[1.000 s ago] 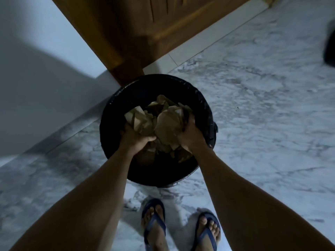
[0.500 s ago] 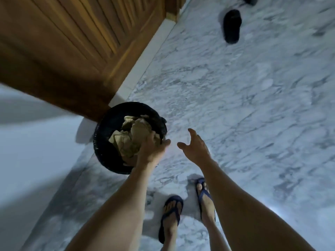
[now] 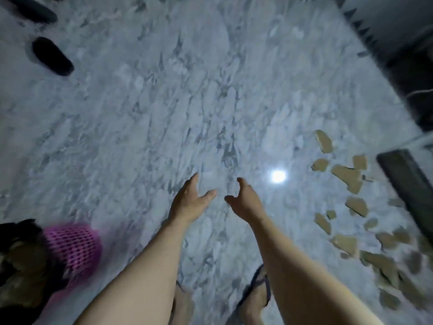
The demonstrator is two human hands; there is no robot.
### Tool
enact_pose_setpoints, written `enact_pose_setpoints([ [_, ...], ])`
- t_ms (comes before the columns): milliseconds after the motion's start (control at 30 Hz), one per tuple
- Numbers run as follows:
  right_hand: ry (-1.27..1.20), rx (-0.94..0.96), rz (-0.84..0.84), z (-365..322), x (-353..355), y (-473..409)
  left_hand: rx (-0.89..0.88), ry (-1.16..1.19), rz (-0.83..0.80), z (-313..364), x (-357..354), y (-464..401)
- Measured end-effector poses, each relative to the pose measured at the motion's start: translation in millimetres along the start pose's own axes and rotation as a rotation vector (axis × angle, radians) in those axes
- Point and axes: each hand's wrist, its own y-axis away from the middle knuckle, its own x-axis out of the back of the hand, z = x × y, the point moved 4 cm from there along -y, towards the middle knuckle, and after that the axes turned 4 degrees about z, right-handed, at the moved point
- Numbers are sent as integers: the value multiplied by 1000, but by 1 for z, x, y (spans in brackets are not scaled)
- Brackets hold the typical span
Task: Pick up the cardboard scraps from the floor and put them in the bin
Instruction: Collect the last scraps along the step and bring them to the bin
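While our left hand (image 3: pixel 189 202) and right hand (image 3: pixel 243 200) hang loosely spread and empty, cardboard scraps (image 3: pixel 346 177) lie scattered at right on the marble floor (image 3: pixel 164 102).

I see floor (image 3: pixel 164 113) white-grey veined marble. Scraps (image 3: pixel 346 177) tan-brown. Basket (image 3: pixel 75 247) magenta-pink, dotted mesh pattern. Slipper (image 3: pixel 52 56) black. Sandal (image 3: pixel 257 289) strap dark blue. Slab (image 3: pixel 407 184) at right, dark grey.
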Motion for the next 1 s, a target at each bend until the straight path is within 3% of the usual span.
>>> enact_pose_setpoints([
  [267,-304,-438,213,282,179,58,-199,-285,-408,199,-237,50],
  [433,-519,-684,321,411,219,79,-381,-424,-588,280,-368,80],
  [567,-685,-812,321,464,215,68,-476,-602,-725,306,-444,74],
  [733,-898,-983,347,505,200,17,-504,-853,-842,326,-494,5],
  [1000,-1197,-1126,428,517,141,-146,-608,-1058,-771,352,-558,-161],
])
